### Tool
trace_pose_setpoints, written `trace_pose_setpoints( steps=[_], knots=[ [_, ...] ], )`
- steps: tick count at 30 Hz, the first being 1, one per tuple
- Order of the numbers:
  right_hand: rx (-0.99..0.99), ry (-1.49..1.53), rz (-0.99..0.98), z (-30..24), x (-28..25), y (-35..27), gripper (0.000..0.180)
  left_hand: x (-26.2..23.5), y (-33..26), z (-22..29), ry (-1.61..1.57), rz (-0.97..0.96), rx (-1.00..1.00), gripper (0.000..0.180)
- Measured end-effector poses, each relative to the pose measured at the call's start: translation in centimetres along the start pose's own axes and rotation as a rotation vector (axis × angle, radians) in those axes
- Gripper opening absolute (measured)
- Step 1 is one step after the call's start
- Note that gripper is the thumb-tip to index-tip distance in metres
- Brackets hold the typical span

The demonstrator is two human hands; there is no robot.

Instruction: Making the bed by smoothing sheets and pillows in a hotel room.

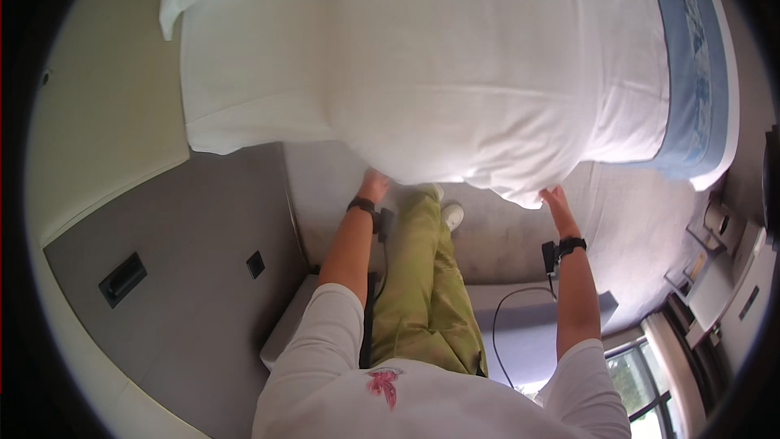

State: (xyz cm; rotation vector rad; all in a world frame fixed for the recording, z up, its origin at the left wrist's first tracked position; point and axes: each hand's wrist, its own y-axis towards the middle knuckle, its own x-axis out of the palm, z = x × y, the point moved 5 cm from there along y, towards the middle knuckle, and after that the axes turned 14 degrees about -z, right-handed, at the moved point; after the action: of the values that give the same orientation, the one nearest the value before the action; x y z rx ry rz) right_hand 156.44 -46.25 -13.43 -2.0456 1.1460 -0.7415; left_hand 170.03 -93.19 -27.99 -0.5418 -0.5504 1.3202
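A white duvet spreads over the bed in front of me, its near edge bulging and creased between my hands. My left hand is at that edge on the left, closed against the fabric, with its fingertips partly hidden by it. On the right, my right hand pinches a gathered bit of the hem. Both wrists wear black straps with small dark devices, and a cable runs from the right one. A blue patterned bed runner lies across the right end of the duvet.
A grey panel with a dark recessed handle stands at left, beside a pale headboard. Behind me is a low grey upholstered seat. A white shelf unit and a window are at right.
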Motion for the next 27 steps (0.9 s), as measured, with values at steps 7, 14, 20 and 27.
trace_pose_setpoints(
  steps=[7, 14, 20, 27],
  knots=[
    [0.125, 0.245, -0.035, 3.3, 3.9, -9.2, 0.062, 13.4, -3.7, 1.4, -0.992, -0.304, -0.394, 0.055],
    [0.058, 0.354, -0.027, 6.0, 7.4, -14.5, 0.050, 21.7, -11.7, 9.4, -1.248, -0.430, -0.394, 0.053],
    [-0.039, 0.085, -0.016, 5.7, 8.8, -15.7, 0.035, 22.2, -12.4, 6.7, -1.404, -0.225, -0.382, 0.041],
    [-0.034, -0.055, 0.146, 7.2, 6.6, -19.0, 0.025, 17.0, -15.2, -5.0, -0.789, -0.143, -0.166, 0.014]
  ],
)
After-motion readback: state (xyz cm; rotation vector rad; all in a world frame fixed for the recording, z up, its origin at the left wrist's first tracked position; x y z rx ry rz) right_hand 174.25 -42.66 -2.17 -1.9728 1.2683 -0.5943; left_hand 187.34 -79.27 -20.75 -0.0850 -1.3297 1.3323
